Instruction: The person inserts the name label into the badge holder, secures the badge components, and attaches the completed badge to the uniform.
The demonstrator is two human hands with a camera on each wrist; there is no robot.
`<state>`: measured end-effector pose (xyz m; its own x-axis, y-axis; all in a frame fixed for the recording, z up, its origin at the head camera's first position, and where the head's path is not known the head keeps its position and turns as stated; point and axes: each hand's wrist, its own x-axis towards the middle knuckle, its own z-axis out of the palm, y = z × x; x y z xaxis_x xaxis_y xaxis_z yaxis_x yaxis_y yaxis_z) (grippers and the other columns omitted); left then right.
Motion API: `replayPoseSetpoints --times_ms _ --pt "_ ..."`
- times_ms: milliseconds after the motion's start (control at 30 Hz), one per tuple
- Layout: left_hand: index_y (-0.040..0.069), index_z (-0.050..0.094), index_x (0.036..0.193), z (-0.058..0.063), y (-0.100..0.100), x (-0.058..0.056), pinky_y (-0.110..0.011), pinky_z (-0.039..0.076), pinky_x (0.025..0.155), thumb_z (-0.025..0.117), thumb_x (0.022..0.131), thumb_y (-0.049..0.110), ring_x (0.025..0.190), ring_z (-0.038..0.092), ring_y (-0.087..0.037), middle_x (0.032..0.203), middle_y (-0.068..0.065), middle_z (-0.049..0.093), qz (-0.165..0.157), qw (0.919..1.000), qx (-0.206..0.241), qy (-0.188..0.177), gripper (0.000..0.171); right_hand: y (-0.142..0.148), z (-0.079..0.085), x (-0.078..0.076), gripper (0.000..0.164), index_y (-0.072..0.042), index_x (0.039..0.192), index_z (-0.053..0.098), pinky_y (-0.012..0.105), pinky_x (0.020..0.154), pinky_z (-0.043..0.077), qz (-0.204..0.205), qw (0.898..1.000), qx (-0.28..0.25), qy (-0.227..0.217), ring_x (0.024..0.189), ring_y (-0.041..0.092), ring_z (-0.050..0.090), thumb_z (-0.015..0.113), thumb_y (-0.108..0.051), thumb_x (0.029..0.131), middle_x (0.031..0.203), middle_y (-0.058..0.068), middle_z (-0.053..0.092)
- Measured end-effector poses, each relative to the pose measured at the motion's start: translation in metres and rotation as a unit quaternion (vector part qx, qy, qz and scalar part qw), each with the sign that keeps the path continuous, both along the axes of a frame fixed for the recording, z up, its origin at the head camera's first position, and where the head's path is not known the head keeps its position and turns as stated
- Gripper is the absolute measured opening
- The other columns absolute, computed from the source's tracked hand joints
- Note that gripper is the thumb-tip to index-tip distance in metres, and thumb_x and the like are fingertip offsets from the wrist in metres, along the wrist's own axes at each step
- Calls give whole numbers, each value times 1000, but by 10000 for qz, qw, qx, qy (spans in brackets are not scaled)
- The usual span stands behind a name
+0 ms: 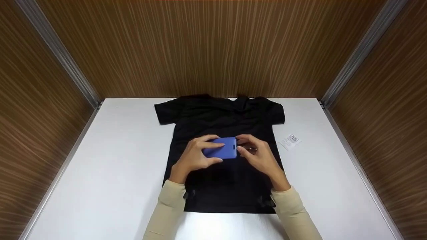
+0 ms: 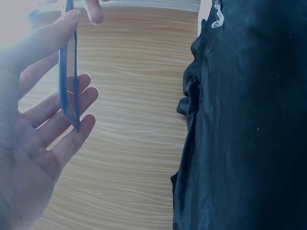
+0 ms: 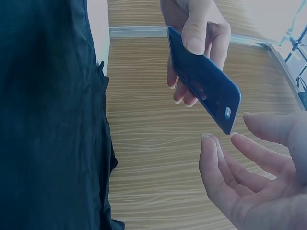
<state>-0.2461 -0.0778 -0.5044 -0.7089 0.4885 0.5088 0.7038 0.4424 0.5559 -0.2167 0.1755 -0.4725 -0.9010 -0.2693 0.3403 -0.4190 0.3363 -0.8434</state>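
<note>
A flat blue card holder (image 1: pixel 219 148) with a small slot at one end is held over the black T-shirt (image 1: pixel 230 186). My left hand (image 1: pixel 195 155) grips it by its long edges, with a finger laid over its face in the head view. In the left wrist view the holder (image 2: pixel 63 81) appears nearly edge-on. My right hand (image 1: pixel 258 153) is at the slotted end, its thumb and fingers parted. The right wrist view shows those fingertips (image 3: pixel 209 143) right by the corner of the holder (image 3: pixel 204 79), not wrapped around it.
The T-shirt lies spread on a white table (image 1: pixel 116 160), sleeves toward the back. A small white printed card (image 1: pixel 290 142) lies to its right. Wood-grain panels (image 1: pixel 213 50) enclose the back and both sides, with metal rails (image 1: pixel 363 50) at the corners.
</note>
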Motion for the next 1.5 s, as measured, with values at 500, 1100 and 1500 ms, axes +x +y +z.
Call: replayPoseSetpoints --times_ms 500,1100,1500 --pt "20 79 120 -2 6 3 -47 53 106 92 76 31 124 67 -28 132 -12 70 -176 9998 89 4 48 0 -9 -1 35 -1 128 68 30 71 61 141 9997 79 168 86 27 75 73 -4 93 105 17 75" --pt "20 76 126 -1 10 3 -47 54 103 94 74 29 119 65 -26 129 -10 69 -290 9996 39 39 56 -2 -11 -2 35 0 126 70 21 67 56 82 9991 260 338 74 16 69 75 -4 92 96 15 75" --pt "11 76 125 -2 3 -1 -38 57 98 84 87 21 110 68 -21 118 -8 71 -473 9979 403 -173 40 -2 -12 -2 34 0 125 70 27 69 60 105 9980 401 473 79 23 74 74 0 91 98 16 74"
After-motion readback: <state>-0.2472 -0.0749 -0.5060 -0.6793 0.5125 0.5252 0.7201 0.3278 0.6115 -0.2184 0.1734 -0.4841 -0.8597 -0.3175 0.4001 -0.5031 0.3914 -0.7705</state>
